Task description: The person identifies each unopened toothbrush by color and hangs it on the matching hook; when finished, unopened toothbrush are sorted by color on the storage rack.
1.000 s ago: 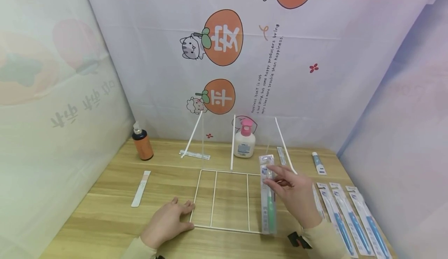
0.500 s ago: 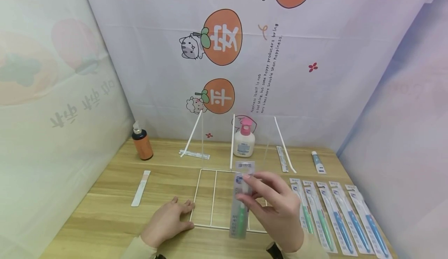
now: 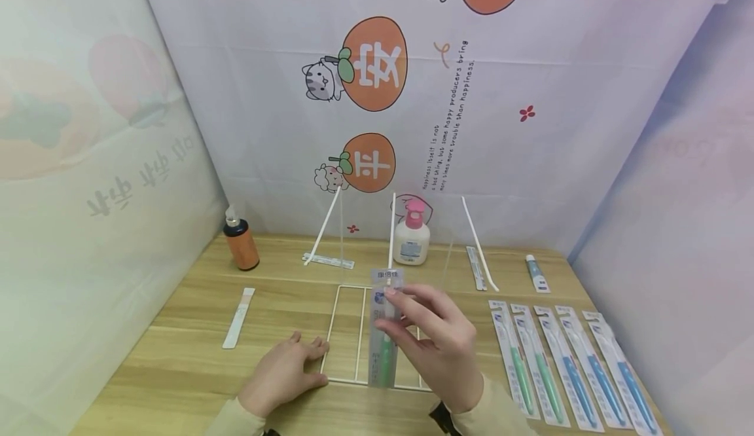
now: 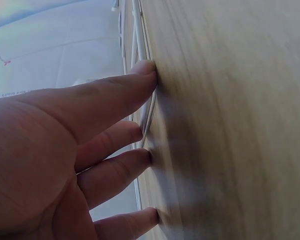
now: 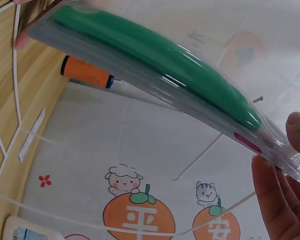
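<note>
My right hand [image 3: 442, 341] pinches a packaged toothbrush [image 3: 385, 364] between thumb and fingers near its upper end. The pack has a clear front and a green handle inside, and is held upright over the white wire rack [image 3: 360, 331]. Up close in the right wrist view, the green handle [image 5: 160, 65] slants across the picture, with fingertips at the pack's end. My left hand [image 3: 283, 374] rests on the table at the rack's front left corner, fingers spread. In the left wrist view, its fingertips [image 4: 144, 157] touch down right at the rack's wire.
Several packaged toothbrushes [image 3: 571, 374], green and blue, lie in a row at the right. Behind the rack's upright prongs stands a pink-topped pump bottle [image 3: 411, 246]. A toothpaste tube [image 3: 537, 275], an orange-labelled bottle [image 3: 243, 249] and a slim white packet [image 3: 238, 318] are around it.
My right hand has carried the green toothbrush pack leftward, from the rack's right side to its middle. The left hand has stayed in place.
</note>
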The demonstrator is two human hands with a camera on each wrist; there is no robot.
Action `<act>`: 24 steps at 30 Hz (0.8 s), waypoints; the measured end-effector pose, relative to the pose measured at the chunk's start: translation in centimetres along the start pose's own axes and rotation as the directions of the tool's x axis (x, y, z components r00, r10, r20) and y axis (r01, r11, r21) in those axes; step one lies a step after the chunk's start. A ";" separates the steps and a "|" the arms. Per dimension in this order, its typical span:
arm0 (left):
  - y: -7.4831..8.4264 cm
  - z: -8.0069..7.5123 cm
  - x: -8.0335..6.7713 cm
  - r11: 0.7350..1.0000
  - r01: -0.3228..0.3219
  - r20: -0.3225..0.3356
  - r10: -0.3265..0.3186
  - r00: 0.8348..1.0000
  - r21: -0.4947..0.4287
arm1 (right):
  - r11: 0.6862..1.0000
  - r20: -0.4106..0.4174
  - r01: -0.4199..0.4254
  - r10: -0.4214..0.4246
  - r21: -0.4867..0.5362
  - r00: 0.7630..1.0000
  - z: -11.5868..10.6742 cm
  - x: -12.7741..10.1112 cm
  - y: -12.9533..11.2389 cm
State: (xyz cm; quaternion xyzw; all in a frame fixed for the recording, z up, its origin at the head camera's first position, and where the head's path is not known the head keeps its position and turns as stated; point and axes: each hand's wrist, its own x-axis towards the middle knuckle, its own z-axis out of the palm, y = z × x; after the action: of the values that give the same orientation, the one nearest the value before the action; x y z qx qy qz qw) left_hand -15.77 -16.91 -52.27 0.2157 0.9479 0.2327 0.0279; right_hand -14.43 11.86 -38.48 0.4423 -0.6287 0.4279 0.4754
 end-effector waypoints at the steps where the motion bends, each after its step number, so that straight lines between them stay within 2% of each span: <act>1: 0.0 0.0 0.0 1.000 0.000 0.001 0.000 1.000 -0.002 | 1.000 0.002 -0.003 0.003 -0.012 1.000 0.1 -0.1 0.2; 5: 0.0 0.0 0.0 1.000 0.003 -0.001 -0.003 1.000 -0.005 | 0.998 0.016 -0.030 0.031 -0.054 0.999 0.4 -0.9 1.2; 12: 0.2 0.1 -0.1 1.000 0.018 -0.013 -0.018 1.000 -0.006 | 0.987 0.025 -0.139 0.141 -0.087 0.990 0.9 -1.7 3.7; 19: 0.2 0.2 -0.1 1.000 0.012 -0.022 -0.012 1.000 0.003 | 0.974 0.017 -0.182 0.186 -0.136 0.982 1.3 -1.6 6.0; 24: 0.1 0.2 -0.1 1.000 0.009 -0.029 -0.009 1.000 -0.001 | 0.951 0.024 -0.231 0.241 -0.204 0.970 1.7 -1.0 7.5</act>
State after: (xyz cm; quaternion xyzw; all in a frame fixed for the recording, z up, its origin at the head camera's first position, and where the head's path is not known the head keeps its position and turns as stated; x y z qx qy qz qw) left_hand -15.61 -16.76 -52.42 0.2080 0.9490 0.2363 0.0154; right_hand -21.85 12.23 -40.62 0.3244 -0.7281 0.4055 0.4475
